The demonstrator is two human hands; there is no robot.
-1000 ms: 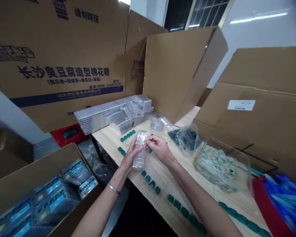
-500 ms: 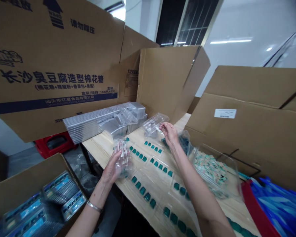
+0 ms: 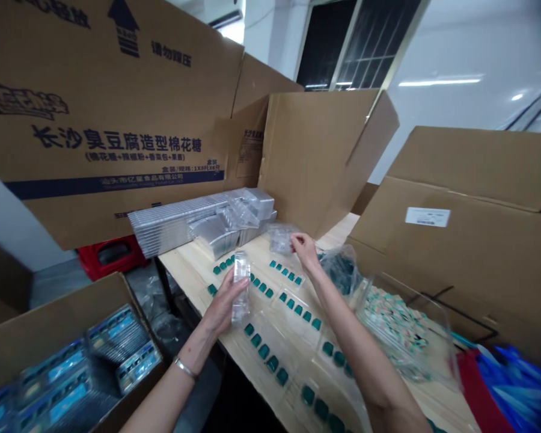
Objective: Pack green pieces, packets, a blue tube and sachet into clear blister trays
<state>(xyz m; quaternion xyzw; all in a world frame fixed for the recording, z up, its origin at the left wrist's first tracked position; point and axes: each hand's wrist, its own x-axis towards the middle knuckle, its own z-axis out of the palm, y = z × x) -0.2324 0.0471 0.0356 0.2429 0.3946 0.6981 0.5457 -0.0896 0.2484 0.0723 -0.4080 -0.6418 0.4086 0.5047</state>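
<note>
Clear tray (image 3: 241, 288) turned edge-on since earlier, left hand (image 3: 220, 307) gripping it; right hand (image 3: 304, 251) pinching second tray (image 3: 279, 239).

- what's on the counter (image 3: 193, 270)?
- a stack of plastic trays (image 3: 175, 225) at the far left, in front of a cardboard carton (image 3: 117, 138).
- and nearer?
- rows of small square sweets (image 3: 264, 352) lie in open trays along the middle, with a plastic bag (image 3: 340, 270) and a plastic tub (image 3: 397, 325) of sweets to the right.
- the hands?
- the left hand (image 3: 223, 307) holds a tray (image 3: 241, 288) above the counter's near edge, and the right hand (image 3: 304, 249) holds a second tray (image 3: 279, 239) further back.
- and left of the counter?
- an open box (image 3: 58, 300) with packs (image 3: 72, 385) inside.
</note>
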